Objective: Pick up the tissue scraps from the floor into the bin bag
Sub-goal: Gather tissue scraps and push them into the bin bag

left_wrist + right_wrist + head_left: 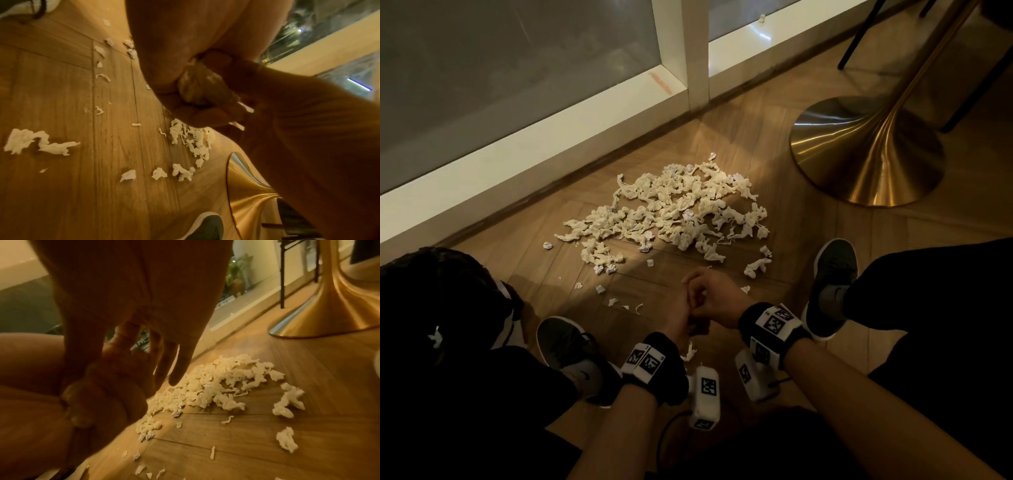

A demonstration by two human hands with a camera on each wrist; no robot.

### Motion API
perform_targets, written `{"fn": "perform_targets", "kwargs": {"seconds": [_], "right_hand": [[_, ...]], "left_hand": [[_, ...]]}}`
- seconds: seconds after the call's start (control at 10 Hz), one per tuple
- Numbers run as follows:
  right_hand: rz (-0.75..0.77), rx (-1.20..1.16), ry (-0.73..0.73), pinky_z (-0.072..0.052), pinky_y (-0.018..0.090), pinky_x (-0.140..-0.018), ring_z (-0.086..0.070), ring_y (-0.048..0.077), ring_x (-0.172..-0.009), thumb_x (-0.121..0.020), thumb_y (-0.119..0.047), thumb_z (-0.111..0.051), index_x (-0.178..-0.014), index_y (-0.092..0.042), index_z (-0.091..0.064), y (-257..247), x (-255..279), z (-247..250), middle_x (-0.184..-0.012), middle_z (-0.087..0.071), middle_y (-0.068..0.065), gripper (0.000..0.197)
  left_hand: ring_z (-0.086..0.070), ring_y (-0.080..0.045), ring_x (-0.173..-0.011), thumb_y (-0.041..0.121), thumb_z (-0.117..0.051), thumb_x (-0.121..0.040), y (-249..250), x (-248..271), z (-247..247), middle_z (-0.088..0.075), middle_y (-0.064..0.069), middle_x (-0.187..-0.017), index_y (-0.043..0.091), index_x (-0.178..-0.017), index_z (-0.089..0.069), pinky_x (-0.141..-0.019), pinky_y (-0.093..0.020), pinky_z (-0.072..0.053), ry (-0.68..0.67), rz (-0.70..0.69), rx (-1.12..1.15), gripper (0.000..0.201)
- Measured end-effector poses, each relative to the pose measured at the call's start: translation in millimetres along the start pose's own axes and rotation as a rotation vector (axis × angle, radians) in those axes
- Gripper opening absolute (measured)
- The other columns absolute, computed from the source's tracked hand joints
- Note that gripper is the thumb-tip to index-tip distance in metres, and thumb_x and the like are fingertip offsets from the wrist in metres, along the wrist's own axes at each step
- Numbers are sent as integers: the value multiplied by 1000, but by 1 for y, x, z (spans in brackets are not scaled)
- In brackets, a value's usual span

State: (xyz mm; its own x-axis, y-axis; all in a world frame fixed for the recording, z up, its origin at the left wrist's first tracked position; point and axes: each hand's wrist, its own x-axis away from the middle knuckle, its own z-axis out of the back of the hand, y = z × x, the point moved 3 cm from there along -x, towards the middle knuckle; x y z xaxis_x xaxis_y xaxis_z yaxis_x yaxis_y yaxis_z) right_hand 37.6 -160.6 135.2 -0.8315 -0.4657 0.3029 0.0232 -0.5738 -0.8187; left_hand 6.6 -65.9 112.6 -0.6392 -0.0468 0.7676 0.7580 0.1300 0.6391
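A big pile of white tissue scraps lies on the wooden floor, and looser scraps trail toward me. My left hand is curled into a fist around a wad of tissue. My right hand sits against that fist, just above the floor. In the right wrist view its fingers hang loose and hold nothing I can see, with the left fist beside them. A dark shape at the lower left looks like the black bin bag; one scrap lies on it.
A gold pedestal table base stands on the floor right of the pile, with dark chair legs behind it. A white window sill runs along the far side. My two grey shoes flank the hands.
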Motion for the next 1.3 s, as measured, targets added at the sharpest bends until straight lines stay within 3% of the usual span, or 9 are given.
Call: {"fn": "perform_targets", "kwargs": {"seconds": [0.2, 0.3, 0.5, 0.6, 0.7, 0.8, 1.0, 1.2, 1.3], "right_hand": [[-127, -61, 74, -40, 20, -64, -52, 14, -86, -60, -21, -84, -83, -25, -47, 9, 1, -2, -105, -48, 1, 44], [-176, -76, 11, -47, 31, -59, -56, 23, -81, -55, -26, -86, -93, -25, -43, 14, 0, -4, -100, -53, 4, 57], [-70, 171, -51, -53, 36, -80, -59, 14, -88, -66, -25, -81, -103, -16, -64, -7, -1, 6, -96, -65, -1, 42], [59, 210, -49, -50, 37, -90, -58, 14, -102, -73, -26, -75, -118, -17, -61, -21, -1, 4, -114, -64, 2, 48], [143, 304, -59, -39, 34, -105, -44, 16, -127, -83, -29, -66, -137, -18, -46, -27, 2, -1, -144, -43, 1, 59], [176, 329, -60, -33, 34, -110, -37, 17, -134, -87, -31, -62, -137, -16, -48, -26, 5, -1, -148, -39, 2, 54], [184, 412, -45, -37, 37, -104, -42, 19, -122, -80, -44, -68, -133, -17, -50, -21, 8, -13, -134, -48, 3, 62], [87, 458, 56, -38, 30, -88, -45, 14, -105, -71, -42, -75, -114, -21, -55, -17, 2, -14, -115, -48, -3, 52], [68, 405, 81, -41, 28, -83, -47, 14, -100, -69, -37, -77, -110, -23, -55, -14, 3, -18, -112, -48, -4, 49]], "left_hand": [[-37, -11, -33, 38, -44, -98, 1, -2, 5, -48, -1, -46, 14, -67, -53, -37, -16, -25, -26, 4, -4, 41], [-41, -16, -37, 41, -52, -93, 2, -1, 5, -55, -13, -54, 9, -59, -57, -42, -19, -26, -17, -37, -232, 47], [-49, -12, -56, 19, -52, -93, 15, -5, 14, -53, -1, -62, 16, -67, -55, -54, -28, -44, 36, -157, -355, 27], [-45, -12, -56, 22, -43, -91, 18, -10, 20, -48, 1, -65, 20, -68, -50, -59, -37, -46, 68, -88, -229, 24], [-40, -14, -48, 19, -39, -95, 15, -5, 26, -45, -4, -62, 13, -73, -52, -47, -25, -31, 61, 51, 0, 26], [-44, -16, -61, 18, -38, -98, 12, -9, 31, -47, -4, -71, 15, -78, -50, -56, -28, -36, 1, 123, 78, 23], [-50, -10, -47, 18, -37, -98, 8, -17, 39, -51, -4, -58, 10, -75, -55, -44, -19, -39, 53, 175, 222, 30], [-55, -19, -68, 22, -35, -100, 4, -5, 22, -58, -9, -75, 11, -85, -57, -59, -33, -44, -49, 239, 272, 28], [-60, -27, -88, 24, -33, -99, 3, -3, 19, -64, -16, -95, 7, -104, -61, -70, -38, -47, -77, 261, 323, 33]]}}
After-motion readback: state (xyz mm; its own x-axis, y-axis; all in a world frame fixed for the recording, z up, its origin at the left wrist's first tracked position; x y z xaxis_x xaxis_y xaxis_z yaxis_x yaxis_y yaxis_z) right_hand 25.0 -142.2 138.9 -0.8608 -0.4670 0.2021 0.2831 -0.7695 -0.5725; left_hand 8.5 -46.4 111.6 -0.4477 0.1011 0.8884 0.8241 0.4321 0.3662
